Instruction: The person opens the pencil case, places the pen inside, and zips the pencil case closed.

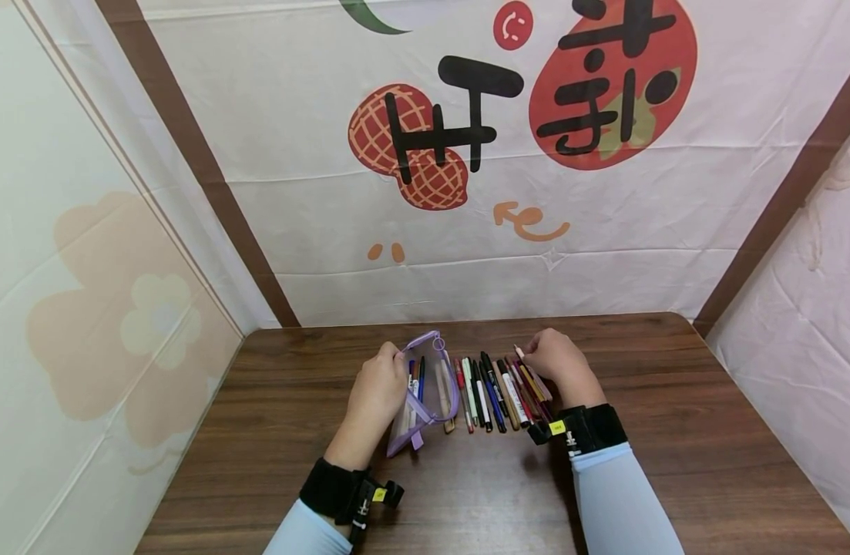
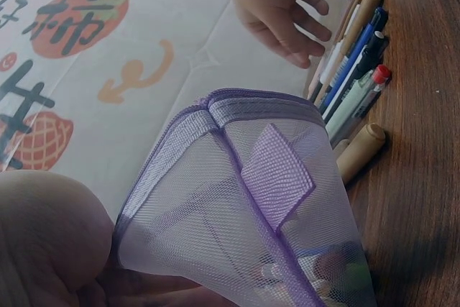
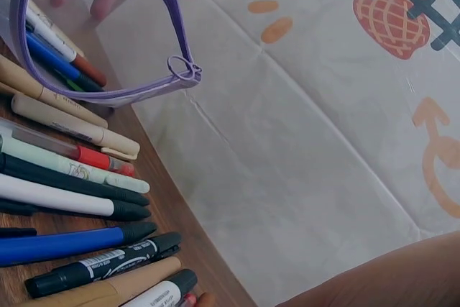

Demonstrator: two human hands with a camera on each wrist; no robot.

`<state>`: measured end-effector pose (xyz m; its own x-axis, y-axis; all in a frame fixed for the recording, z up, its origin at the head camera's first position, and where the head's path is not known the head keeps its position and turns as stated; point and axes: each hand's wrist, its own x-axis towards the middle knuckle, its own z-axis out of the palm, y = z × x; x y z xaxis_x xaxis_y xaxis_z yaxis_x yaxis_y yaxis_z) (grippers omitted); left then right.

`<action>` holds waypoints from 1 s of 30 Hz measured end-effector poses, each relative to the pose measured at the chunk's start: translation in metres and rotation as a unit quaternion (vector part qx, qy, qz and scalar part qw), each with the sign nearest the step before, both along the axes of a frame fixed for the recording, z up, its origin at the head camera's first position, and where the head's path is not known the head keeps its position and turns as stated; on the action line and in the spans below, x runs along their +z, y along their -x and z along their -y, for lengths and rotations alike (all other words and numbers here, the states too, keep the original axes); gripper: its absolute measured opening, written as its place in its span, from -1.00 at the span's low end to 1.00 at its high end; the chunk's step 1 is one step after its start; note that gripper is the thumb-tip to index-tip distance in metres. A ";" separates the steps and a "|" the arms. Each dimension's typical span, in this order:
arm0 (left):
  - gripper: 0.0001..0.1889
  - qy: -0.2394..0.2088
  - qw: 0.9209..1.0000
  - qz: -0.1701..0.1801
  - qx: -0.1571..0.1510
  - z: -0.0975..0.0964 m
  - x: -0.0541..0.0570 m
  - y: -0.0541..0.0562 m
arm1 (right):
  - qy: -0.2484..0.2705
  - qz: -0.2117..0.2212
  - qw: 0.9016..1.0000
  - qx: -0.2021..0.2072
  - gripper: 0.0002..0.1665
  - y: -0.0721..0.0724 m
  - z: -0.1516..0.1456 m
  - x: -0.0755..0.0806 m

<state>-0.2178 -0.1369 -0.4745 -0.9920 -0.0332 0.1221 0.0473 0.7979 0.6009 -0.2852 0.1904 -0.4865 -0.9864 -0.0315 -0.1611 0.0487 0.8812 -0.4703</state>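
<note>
Mesh pencil pouch (image 2: 269, 177): left of the pens (image 3: 65, 193); likely light, floppy; best held by its zipper rim (image 3: 171, 8);
Your left hand (image 1: 377, 389): grips that rim;
Your right hand (image 1: 556, 358): at the pens' right end; cannot tell if pinching

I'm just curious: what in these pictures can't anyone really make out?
Head view: whether the right hand pinches anything; its back hides most of its fingers.
Left wrist view: how many pens are inside the mesh pouch; its netting blurs them.
Right wrist view: one end of the loose blue pen, cut off by the left edge.
</note>
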 end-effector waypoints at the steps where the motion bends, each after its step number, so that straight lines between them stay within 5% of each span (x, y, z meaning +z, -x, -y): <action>1: -0.69 -0.001 1.000 0.001 -0.001 0.000 0.000 0.000 | 0.000 0.002 1.000 -0.001 -0.70 0.000 0.000 0.000; 16: -0.70 -0.009 1.000 -0.004 -0.006 -0.001 -0.002 -0.001 | 0.004 0.026 1.000 -0.001 -0.87 -0.001 -0.001 -0.003; 30: -0.70 -0.008 1.000 -0.005 -0.005 -0.001 -0.002 -0.001 | -0.007 0.028 1.000 -0.006 -0.84 -0.001 0.001 -0.006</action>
